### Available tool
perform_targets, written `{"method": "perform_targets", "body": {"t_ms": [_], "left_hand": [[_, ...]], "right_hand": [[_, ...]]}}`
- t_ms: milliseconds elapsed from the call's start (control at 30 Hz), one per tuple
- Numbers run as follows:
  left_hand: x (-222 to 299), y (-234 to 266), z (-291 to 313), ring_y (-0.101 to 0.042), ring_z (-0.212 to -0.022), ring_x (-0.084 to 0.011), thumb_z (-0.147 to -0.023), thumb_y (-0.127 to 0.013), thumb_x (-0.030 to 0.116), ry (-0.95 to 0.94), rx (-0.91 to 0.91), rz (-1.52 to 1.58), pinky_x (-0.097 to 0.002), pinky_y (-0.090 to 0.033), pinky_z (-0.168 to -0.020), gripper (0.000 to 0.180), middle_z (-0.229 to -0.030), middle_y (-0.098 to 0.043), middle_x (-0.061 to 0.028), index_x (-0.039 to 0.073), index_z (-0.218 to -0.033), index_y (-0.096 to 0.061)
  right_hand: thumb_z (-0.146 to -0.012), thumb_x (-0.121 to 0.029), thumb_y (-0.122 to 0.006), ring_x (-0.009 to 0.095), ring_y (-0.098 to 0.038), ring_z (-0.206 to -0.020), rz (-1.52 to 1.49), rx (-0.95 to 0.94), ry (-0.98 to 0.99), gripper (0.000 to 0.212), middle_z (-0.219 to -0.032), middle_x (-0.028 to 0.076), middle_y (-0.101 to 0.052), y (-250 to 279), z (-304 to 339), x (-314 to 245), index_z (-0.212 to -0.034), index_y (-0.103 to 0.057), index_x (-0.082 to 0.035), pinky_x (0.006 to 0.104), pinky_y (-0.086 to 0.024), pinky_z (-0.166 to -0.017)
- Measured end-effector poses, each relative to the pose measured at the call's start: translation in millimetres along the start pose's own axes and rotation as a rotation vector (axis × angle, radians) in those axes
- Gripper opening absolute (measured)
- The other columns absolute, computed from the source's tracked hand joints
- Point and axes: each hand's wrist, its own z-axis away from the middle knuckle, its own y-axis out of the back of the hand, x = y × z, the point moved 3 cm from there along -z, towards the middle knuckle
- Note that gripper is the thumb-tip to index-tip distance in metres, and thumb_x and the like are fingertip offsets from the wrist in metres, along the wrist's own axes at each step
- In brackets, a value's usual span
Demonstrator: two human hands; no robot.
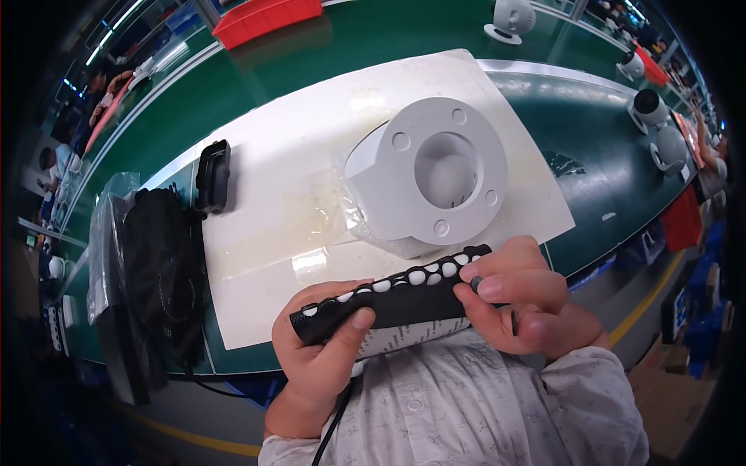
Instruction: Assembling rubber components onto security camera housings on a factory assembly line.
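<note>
My left hand (322, 346) grips the left end of a curled black sheet (416, 307), thumb on the near side. White round spots (417, 277) run along its folded upper edge, and the near layer shows printed paper. At the sheet's right end, my right hand (517, 299) pinches a small dark round pad (476, 285) between thumb and fingers. Just beyond the hands lies a white plastic housing (486, 159), its ring-shaped base facing up. Round recesses sit around the ring's large central hole, and clear plastic film (353, 206) wraps its left side.
The housing rests on a white board (264, 256) over a green bench (544, 116). A small black tray (213, 177) stands at the board's left edge, beside black bags (163, 264). A red bin (268, 22) and a white camera-like device (509, 19) are farther back.
</note>
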Motion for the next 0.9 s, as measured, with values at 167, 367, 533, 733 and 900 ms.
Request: {"method": "perform_targets", "body": {"t_ms": [167, 367, 533, 733, 900], "left_hand": [[-1, -1, 0, -0.052, -0.064, -0.0063, -0.074, -0.063, 0.000, -0.003, -0.008, -0.030, -0.0167, -0.041, -0.058, 0.019, -0.081, -0.061, -0.0074, -0.005, -0.091, -0.058], [-4, 0, -1, -0.053, -0.068, -0.0075, -0.074, -0.063, 0.001, 0.013, -0.021, -0.011, -0.0177, -0.042, -0.061, 0.019, -0.084, -0.061, -0.0089, -0.005, -0.091, -0.058], [-5, -1, -2, -0.054, -0.073, -0.0099, -0.075, -0.063, 0.003, 0.032, 0.008, 0.006, -0.0202, -0.043, -0.067, 0.018, -0.086, -0.061, -0.0097, -0.005, -0.091, -0.057], [-4, -2, -4, -0.056, -0.076, -0.0113, -0.075, -0.062, 0.001, 0.050, -0.006, 0.014, -0.0214, -0.044, -0.069, 0.017, -0.086, -0.061, -0.0103, -0.005, -0.090, -0.057], [-2, -9, -9, -0.059, -0.079, -0.0191, -0.066, -0.064, -0.008, -0.198, -0.249, -0.113, -0.0257, -0.046, -0.069, 0.023, -0.088, -0.061, -0.0153, -0.006, -0.088, -0.058]], "right_hand": [[-0.065, 0.017, -0.056, 0.019, -0.051, -0.069, -0.135, 0.018, 0.044, 0.083, -0.106, 0.006, -0.040, 1, 0, 6, -0.127, -0.021, -0.026, 0.0249, -0.037, -0.052], [-0.064, -0.012, -0.072, 0.013, -0.042, -0.041, -0.710, 0.042, -0.141, 0.042, -0.076, 0.005, -0.051, 2, -8, 9, -0.098, -0.050, -0.003, 0.0230, -0.030, -0.038], [-0.064, -0.001, -0.068, 0.012, -0.052, -0.057, -0.413, 0.139, -0.020, 0.047, -0.074, -0.001, -0.053, 6, -6, -6, -0.103, -0.048, -0.018, 0.0319, -0.035, -0.061], [-0.065, 0.008, -0.062, 0.017, -0.054, -0.073, -0.475, 0.158, -0.177, 0.083, -0.104, 0.010, -0.045, 29, -7, 13, -0.129, -0.018, -0.022, 0.0362, -0.038, -0.077], [-0.062, 0.006, -0.059, 0.013, -0.045, -0.074, -0.549, 0.287, -0.185, 0.090, -0.113, 0.006, -0.036, 32, -40, 58, -0.135, -0.008, -0.011, 0.0277, -0.038, -0.081]]}}
